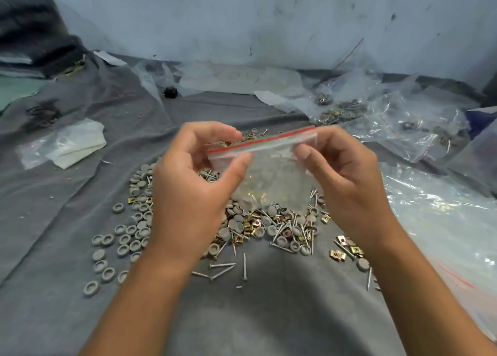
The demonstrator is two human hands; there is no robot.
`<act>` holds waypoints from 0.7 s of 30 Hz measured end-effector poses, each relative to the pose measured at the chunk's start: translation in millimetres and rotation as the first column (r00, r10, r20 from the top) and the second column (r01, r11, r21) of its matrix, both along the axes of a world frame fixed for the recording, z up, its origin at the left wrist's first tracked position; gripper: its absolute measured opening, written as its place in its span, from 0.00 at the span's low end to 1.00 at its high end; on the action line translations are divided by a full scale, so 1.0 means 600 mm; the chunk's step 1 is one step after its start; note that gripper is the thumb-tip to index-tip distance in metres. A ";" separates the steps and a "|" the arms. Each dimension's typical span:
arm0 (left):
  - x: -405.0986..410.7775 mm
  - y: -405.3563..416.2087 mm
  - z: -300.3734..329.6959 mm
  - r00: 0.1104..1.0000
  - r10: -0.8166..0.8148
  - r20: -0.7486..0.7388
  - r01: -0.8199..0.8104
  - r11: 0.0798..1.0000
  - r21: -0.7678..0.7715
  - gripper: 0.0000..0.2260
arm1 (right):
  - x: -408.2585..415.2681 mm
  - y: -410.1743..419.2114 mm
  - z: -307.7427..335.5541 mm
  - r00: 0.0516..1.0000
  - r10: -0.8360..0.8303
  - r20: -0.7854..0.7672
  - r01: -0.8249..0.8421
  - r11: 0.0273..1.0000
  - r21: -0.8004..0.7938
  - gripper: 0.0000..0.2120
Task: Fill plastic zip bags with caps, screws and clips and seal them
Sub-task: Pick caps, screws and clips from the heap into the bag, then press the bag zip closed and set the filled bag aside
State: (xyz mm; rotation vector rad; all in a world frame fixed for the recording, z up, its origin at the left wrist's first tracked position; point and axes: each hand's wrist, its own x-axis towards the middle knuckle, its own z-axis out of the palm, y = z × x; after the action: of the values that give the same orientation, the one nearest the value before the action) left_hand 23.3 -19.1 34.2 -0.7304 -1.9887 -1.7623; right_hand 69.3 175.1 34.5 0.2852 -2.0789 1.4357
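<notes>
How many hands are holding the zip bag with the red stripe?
2: left hand pinches the zip bag near its left top corner, right hand near its right top corner.

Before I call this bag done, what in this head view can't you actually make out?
- Zip bag contents: blurred through the plastic; a gold glint shows, counts unreadable.
- Seal state: left hand and right hand pinch the red-lined strip, covering its ends.
- Loose pile: partly hidden behind both hands and the bag.
- Big plastic sheet: cut off by the right edge.
- Far bags: parts too small to sort.
</notes>
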 end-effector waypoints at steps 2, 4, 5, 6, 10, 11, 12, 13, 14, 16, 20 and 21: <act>-0.006 0.002 -0.001 0.990 -0.047 0.134 0.025 0.986 0.164 0.15 | 0.003 0.000 0.002 1.000 0.017 0.020 -0.015 0.994 -0.109 0.03; -0.011 0.006 -0.003 0.969 -0.089 0.233 0.026 0.965 0.261 0.17 | 0.004 0.000 0.002 0.998 0.025 0.054 -0.013 0.980 -0.200 0.04; -0.013 0.008 -0.004 0.959 -0.104 0.264 0.023 0.956 0.293 0.17 | 0.004 -0.001 0.001 0.997 0.039 0.070 -0.020 0.969 -0.245 0.04; -0.015 0.011 -0.006 0.950 -0.117 0.289 0.019 0.948 0.319 0.18 | 0.004 -0.003 0.001 0.995 0.053 0.083 -0.027 0.959 -0.282 0.04; -0.022 0.020 -0.008 0.914 -0.175 0.367 -0.004 0.900 0.437 0.24 | 0.003 -0.007 -0.002 0.990 0.053 0.134 -0.004 0.939 -0.343 0.03; -0.023 0.021 -0.009 0.910 -0.173 0.376 -0.011 0.898 0.440 0.23 | 0.002 -0.008 -0.003 0.988 0.051 0.147 0.003 0.938 -0.347 0.03; -0.024 0.021 -0.010 0.911 -0.164 0.378 -0.015 0.903 0.428 0.22 | 0.002 -0.008 -0.002 0.987 0.047 0.155 0.010 0.938 -0.348 0.04; -0.025 0.021 -0.010 0.914 -0.152 0.376 -0.018 0.911 0.411 0.20 | 0.001 -0.009 -0.002 0.987 0.044 0.157 0.014 0.937 -0.348 0.04; -0.025 0.021 -0.010 0.917 -0.141 0.373 -0.020 0.918 0.395 0.19 | 0.001 -0.010 -0.001 0.987 0.045 0.156 0.013 0.938 -0.348 0.05; -0.024 0.018 -0.009 0.921 -0.125 0.369 -0.025 0.926 0.377 0.18 | 0.001 -0.012 0.001 0.986 0.053 0.157 0.005 0.938 -0.346 0.05; -0.021 0.015 -0.003 0.927 -0.108 0.360 -0.039 0.925 0.378 0.21 | 0.002 -0.017 0.000 0.986 0.033 0.161 0.026 0.935 -0.352 0.06; -0.020 0.015 -0.001 0.929 -0.106 0.354 -0.038 0.925 0.378 0.21 | 0.001 -0.019 0.000 0.987 0.027 0.160 0.034 0.931 -0.362 0.07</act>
State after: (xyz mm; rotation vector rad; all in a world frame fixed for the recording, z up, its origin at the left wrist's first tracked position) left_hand 11.3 -10.3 33.6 -0.3221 -1.7596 -2.3570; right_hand 70.2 163.8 34.2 0.0140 -1.8805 1.8581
